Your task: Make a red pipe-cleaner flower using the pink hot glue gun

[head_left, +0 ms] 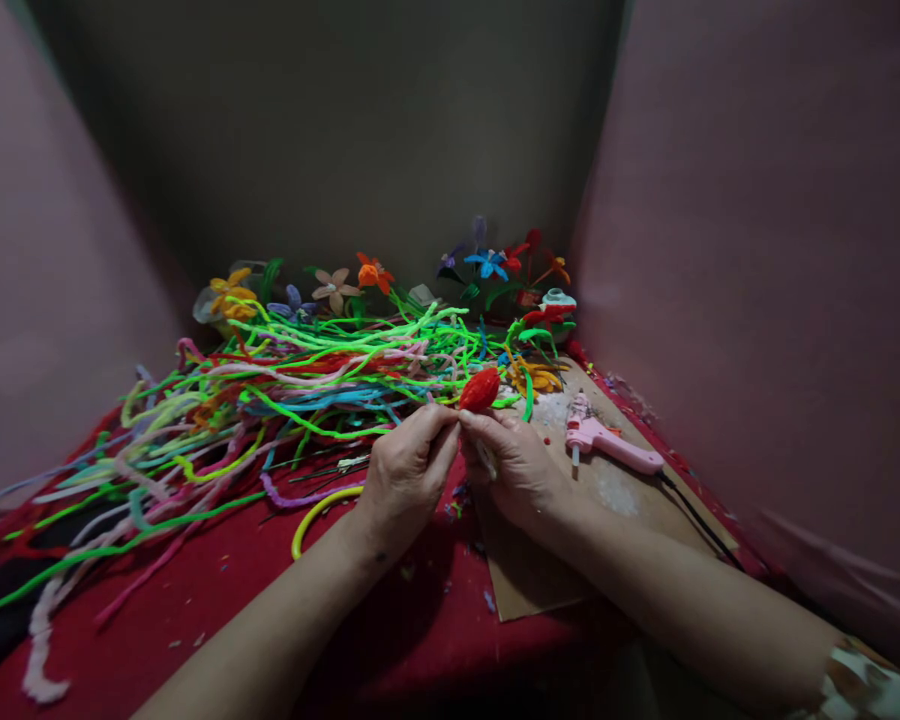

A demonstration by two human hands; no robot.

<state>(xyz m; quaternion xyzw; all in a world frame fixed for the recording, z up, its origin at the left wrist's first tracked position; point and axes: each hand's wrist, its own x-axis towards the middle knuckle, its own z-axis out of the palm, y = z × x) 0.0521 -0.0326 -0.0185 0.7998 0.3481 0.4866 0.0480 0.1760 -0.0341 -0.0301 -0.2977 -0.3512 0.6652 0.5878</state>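
Both hands meet in the middle, just above the red cloth (217, 610). The left hand (405, 480) and the right hand (521, 465) pinch the bottom of a small red fuzzy bud (480, 390), fingers closed tight on it. The bud sticks up above the fingertips.

Right behind the hands lies a big messy pile of pipe cleaners (285, 385), green, pink, blue and yellow. It spreads far to the left, almost to the cloth's edge. A curved yellow pipe cleaner (319, 512) lies near the left wrist.

Under the right hand is a flat piece of cardboard (529, 580). A pink glue gun (607, 440) lies on it, near the right hand but not touching. Its black cord (701, 525) runs along the table's right edge.

Finished pipe-cleaner flowers (360, 280) stand at the back by the dark wall. Pink walls (757, 250) close in on both sides. The barest stretch of cloth is in front, between the arms.
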